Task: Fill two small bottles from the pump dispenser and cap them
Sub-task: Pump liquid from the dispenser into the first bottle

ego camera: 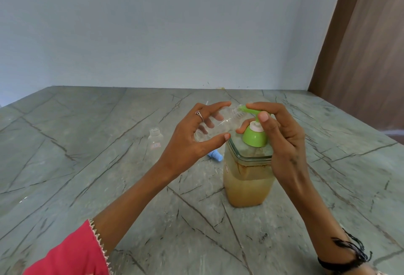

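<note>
A clear pump dispenser (pixel 248 178), about half full of amber liquid, stands on the stone table with a green pump head (pixel 254 135). My right hand (pixel 282 134) rests on the green pump lever, index finger along the spout and thumb curled at its side. My left hand (pixel 196 137) holds a small clear bottle (pixel 220 124) tilted, its open mouth touching the spout tip. A second small clear bottle (pixel 155 138) stands upright and uncapped to the left. A light blue cap (pixel 215 156) lies on the table behind my left hand, partly hidden.
The grey-green veined stone table (pixel 109 165) ends at a pale wall (pixel 175 34) at the back. A brown wooden panel (pixel 367 56) rises at the far right. A pink sleeve covers my left forearm; black threads circle my right wrist.
</note>
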The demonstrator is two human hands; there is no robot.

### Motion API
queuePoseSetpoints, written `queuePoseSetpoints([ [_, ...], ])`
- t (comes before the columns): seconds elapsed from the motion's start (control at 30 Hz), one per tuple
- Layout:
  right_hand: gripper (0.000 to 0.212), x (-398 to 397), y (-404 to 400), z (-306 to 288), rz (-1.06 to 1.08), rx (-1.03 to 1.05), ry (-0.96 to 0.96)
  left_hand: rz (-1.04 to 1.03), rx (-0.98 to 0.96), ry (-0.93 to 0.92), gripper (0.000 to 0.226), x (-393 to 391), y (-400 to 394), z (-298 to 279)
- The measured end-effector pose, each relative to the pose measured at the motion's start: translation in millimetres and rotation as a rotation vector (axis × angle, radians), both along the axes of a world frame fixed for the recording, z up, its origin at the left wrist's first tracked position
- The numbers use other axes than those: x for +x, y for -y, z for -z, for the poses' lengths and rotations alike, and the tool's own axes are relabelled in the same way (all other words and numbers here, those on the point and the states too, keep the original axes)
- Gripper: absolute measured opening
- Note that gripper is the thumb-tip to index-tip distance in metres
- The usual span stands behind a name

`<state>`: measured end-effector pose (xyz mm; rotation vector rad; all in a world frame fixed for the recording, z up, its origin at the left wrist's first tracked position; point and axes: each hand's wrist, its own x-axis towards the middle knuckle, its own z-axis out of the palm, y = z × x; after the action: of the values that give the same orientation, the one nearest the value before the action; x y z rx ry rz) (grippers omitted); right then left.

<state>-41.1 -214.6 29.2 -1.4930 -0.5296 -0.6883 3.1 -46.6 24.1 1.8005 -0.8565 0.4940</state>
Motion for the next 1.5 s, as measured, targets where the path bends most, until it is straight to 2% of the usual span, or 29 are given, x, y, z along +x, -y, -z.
queuePoseSetpoints([
  [0.13, 0.014, -0.7, -2.5, -2.2, 0.012, 0.034, -0.020, -0.003, 0.010, 0.005, 0.048, 0.0, -0.4, 2.0],
  [0.33, 0.024, 0.2, -1.8, -0.7, 0.030, 0.052, -0.048, 0.005, 0.042, 0.043, 0.049, 0.1, -3.3, 4.8],
  [0.7, 0.022, -1.8, -0.6, 1.2, 0.012, -0.004, 0.003, -0.020, 0.017, 0.020, 0.046, 0.4, -0.2, 0.2],
  [0.9, 0.009, -2.7, -3.8, -1.5, 0.055, 0.015, -0.015, -0.025, 0.042, 0.050, 0.049, 0.8, -2.5, -1.7],
  [1.07, 0.020, -2.3, -3.9, -0.6, 0.084, 0.043, -0.037, -0.007, 0.062, 0.047, 0.049, -0.8, -3.9, 0.7],
  [1.5, 0.023, -2.8, -2.0, 1.1, 0.047, 0.008, 0.005, -0.034, 0.038, 0.027, 0.047, -0.3, -1.4, -2.4],
])
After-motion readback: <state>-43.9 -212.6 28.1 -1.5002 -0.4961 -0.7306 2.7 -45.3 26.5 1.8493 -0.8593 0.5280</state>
